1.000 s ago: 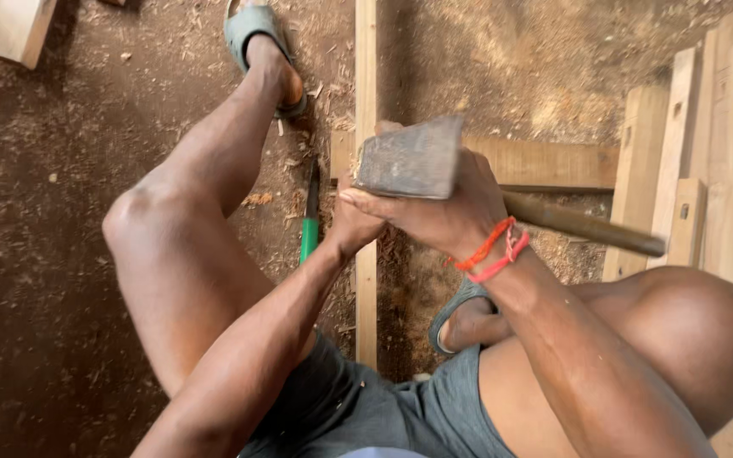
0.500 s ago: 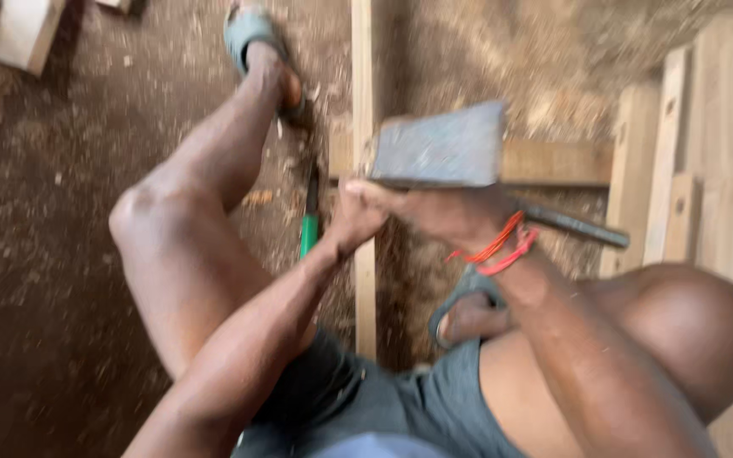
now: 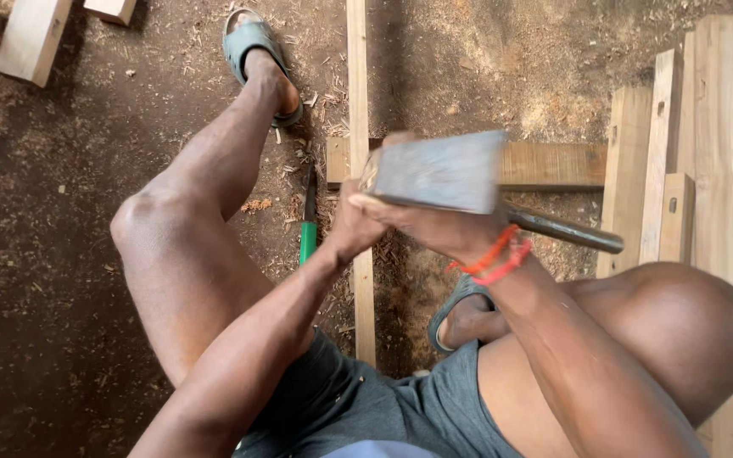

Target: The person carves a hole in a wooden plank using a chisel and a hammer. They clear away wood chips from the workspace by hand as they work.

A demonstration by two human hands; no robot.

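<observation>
- Our right hand (image 3: 434,225) is wrapped tight around a hammer (image 3: 439,174), gripping just under its broad grey metal head (seen flat-on, it could equally be a hatchet blade). The dark shaft juts out to the right, past the red wristband (image 3: 498,259).
- Our left hand (image 3: 348,233) is curled just beside the right, almost touching it, and sits directly over the long slat (image 3: 356,76). The hammer head covers its fingers, so we cannot tell whether it pins the slat or pinches something small.
- The slat runs away from us between our legs, over a cross board (image 3: 553,164) lying on the sawdust-strewn ground (image 3: 61,280).
- A green-handled tool (image 3: 308,242) lies on the dirt just left of the slat, untouched.
- Our left foot in its grey sandal (image 3: 252,42) rests near the slat's far stretch. Stacked planks (image 3: 714,127) lie to the right and pale offcuts (image 3: 31,38) at the top left.
- We judge this to be the lifted part of a blow, with the head held above where slat and cross board meet.
- A clean strike would call for a steady left hand, fingers kept clear of the head's path, and a short, square drop.
</observation>
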